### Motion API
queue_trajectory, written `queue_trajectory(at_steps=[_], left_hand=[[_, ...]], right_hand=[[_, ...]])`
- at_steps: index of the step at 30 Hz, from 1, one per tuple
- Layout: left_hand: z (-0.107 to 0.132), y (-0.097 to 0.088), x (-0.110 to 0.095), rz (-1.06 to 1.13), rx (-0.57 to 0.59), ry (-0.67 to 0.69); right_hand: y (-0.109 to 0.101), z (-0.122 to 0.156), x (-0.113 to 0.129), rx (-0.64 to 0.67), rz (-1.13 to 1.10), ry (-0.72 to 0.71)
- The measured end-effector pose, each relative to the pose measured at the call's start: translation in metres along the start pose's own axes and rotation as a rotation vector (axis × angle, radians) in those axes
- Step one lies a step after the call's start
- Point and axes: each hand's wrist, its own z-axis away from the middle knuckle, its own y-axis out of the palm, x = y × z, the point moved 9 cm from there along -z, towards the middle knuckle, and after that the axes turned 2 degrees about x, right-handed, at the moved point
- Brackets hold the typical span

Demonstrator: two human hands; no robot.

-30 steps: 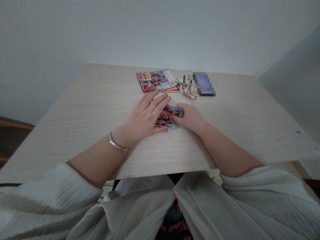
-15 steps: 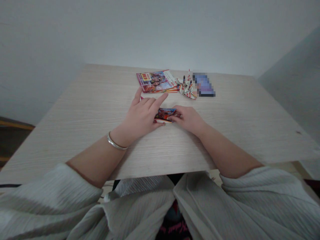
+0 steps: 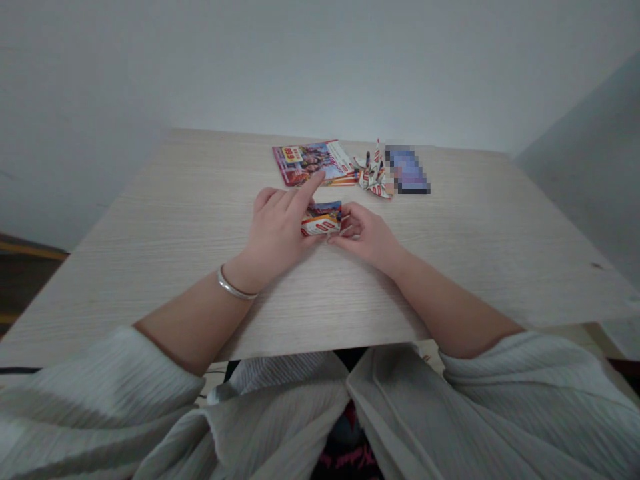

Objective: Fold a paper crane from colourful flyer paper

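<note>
Left hand [image 3: 277, 225] grasping, right hand [image 3: 373, 239] pinching small, folded, multicoloured printed paper [image 3: 321, 219]. Risk: uneven pressure could skew folds.

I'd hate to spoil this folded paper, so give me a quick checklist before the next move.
1. Left hand on the folded paper: ok, at its left end.
2. Right hand at the paper's right end: ok; how firmly it grips, cannot tell.
3. Whole paper visible: not ok, the left hand covers part.
4. Left hand clear of the leaflets: cannot tell; one finger overlaps their near edge in view.
5. Crumpled-looking paper figure clear of both hands: ok, it sits farther back.
</note>
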Motion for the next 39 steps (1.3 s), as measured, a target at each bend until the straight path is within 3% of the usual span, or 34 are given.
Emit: queue_trajectory(at_steps=[8, 14, 25, 31, 35, 39], left_hand=[[0.002, 0.001, -0.007, 0.122, 0.013, 0.118], [-0.001, 0.002, 0.001, 0.111, 0.056, 0.092], [0.000, 0.007, -0.004, 0.272, 0.061, 0.125], [-0.003, 0.007, -0.007, 0.242, 0.070, 0.124], [-0.001, 0.001, -0.007, 0.333, 0.007, 0.163], [0.003, -0.004, 0.003, 0.519, -0.128, 0.151]], right_hand=[[-0.008, 0.000, 0.005, -0.079, 0.105, -0.031], [-0.017, 0.003, 0.019, -0.132, 0.186, -0.131], [-0.019, 0.003, 0.018, -0.191, 0.159, -0.078], [-0.019, 0.003, 0.025, -0.216, 0.184, -0.087], [-0.019, 0.003, 0.024, -0.211, 0.131, -0.138], [-0.020, 0.004, 0.020, -0.228, 0.089, -0.210]])
